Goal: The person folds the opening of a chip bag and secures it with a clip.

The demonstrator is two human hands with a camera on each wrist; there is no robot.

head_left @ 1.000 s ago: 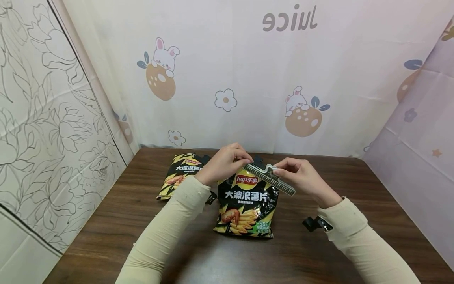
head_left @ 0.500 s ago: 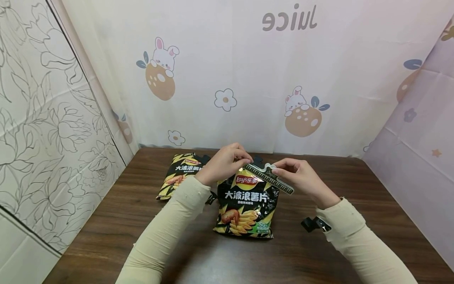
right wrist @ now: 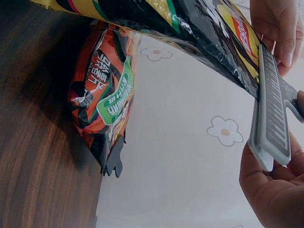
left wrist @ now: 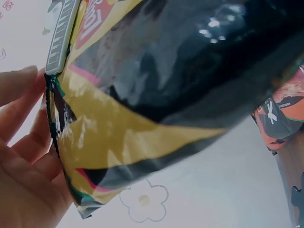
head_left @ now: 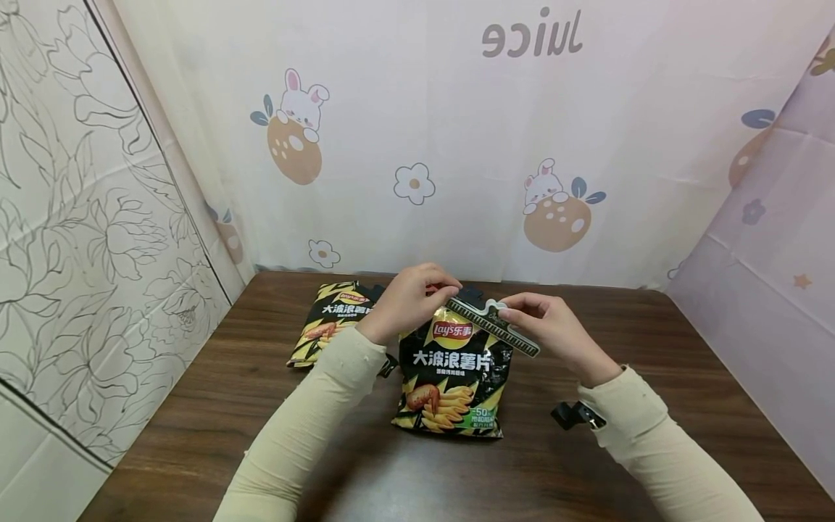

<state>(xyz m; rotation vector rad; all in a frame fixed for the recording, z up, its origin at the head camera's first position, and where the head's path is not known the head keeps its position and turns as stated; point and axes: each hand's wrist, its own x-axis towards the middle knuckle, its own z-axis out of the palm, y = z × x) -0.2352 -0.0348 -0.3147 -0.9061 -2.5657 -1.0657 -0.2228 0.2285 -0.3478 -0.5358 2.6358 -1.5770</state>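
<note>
A black and yellow Lay's chip bag (head_left: 450,373) stands upright in the middle of the table in the head view. Lying slantwise along its top edge is a long bag clip (head_left: 492,326) with a piano-key pattern. My left hand (head_left: 412,303) pinches the bag's top corner beside the clip's left end; in the left wrist view that hand (left wrist: 31,147) has the bag's edge between thumb and fingers. My right hand (head_left: 554,326) pinches the clip's handle with thumb and fingers. From the right wrist view, the clip (right wrist: 273,107) spans the bag's top edge, its far end sticking out past it.
A second black and yellow chip bag (head_left: 329,322) leans at the back left, partly behind my left arm. An orange chip bag (right wrist: 107,90) with a black clip (right wrist: 113,159) on its end stands behind the front bag. Patterned curtains (head_left: 417,109) enclose the table (head_left: 587,464).
The clip has shifted slightly up and left along the bag's top edge, with my right hand. My left hand keeps its grip, barely moving. The bags stay put.
</note>
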